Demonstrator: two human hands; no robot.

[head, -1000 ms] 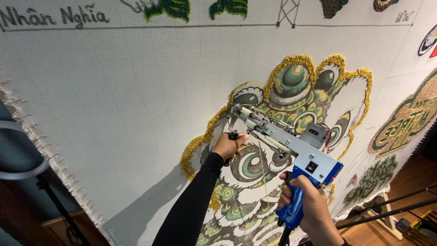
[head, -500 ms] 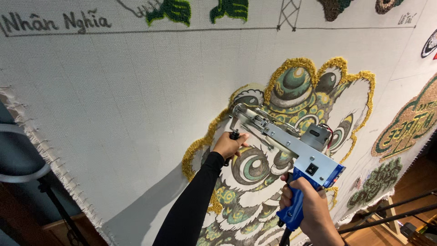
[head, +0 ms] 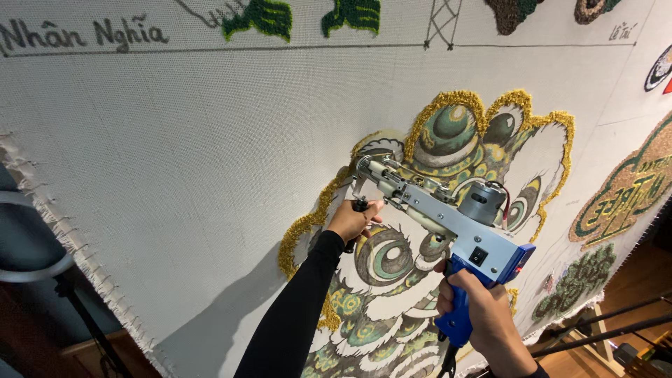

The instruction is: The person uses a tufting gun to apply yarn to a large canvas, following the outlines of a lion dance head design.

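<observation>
Hanging white tufting cloth (head: 175,175), lion design (head: 448,210); wooden floor (head: 630,294)

Far up and left of the left fingers (head: 364,210), two green tufts (head: 260,17) sit near the top edge, with pen lettering (head: 84,33) further left. A sketched grid (head: 444,21) and dark tufts (head: 511,10) lie high above them to the right. Well right of the right fingers (head: 448,297), a green-and-gold oval emblem (head: 623,192) fills the edge, a round badge (head: 659,68) above it. A green leafy patch (head: 577,280) lies just right of those fingers, over metal bars (head: 602,329) and wood floor (head: 651,266). Far left of the left fingers, and lower, stands a ring light (head: 28,269) on a stand (head: 84,322).
</observation>
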